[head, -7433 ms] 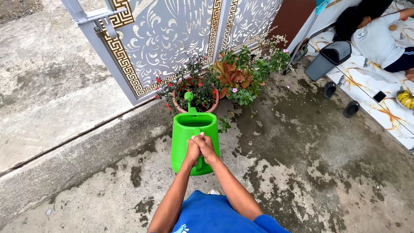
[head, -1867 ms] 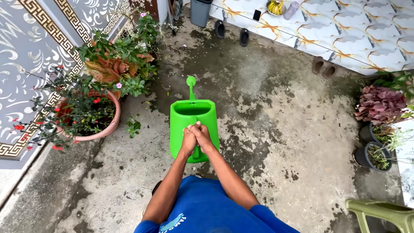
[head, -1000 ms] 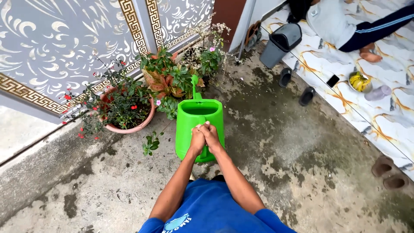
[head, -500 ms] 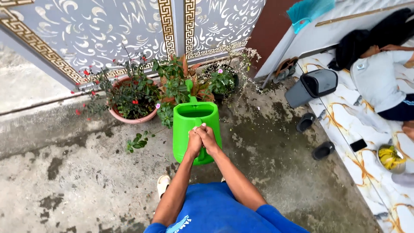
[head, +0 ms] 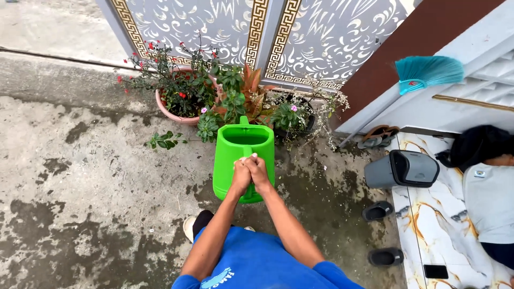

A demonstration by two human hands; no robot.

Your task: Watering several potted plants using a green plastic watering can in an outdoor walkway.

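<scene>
Both arms reach forward, left hand [head: 239, 176] and right hand [head: 258, 172] clasped together.

Head camera, looking steeply down and forward over the person's own arms.

There is only this one view, so nothing is shared with another. It sits above the blue shirt [head: 257, 267] at the bottom edge, close to both clasped hands at centre. It faces the ornate gate [head: 321, 37] along the top, with the concrete ground [head: 80, 187] spreading left and the tiled step [head: 428, 225] at right.
</scene>
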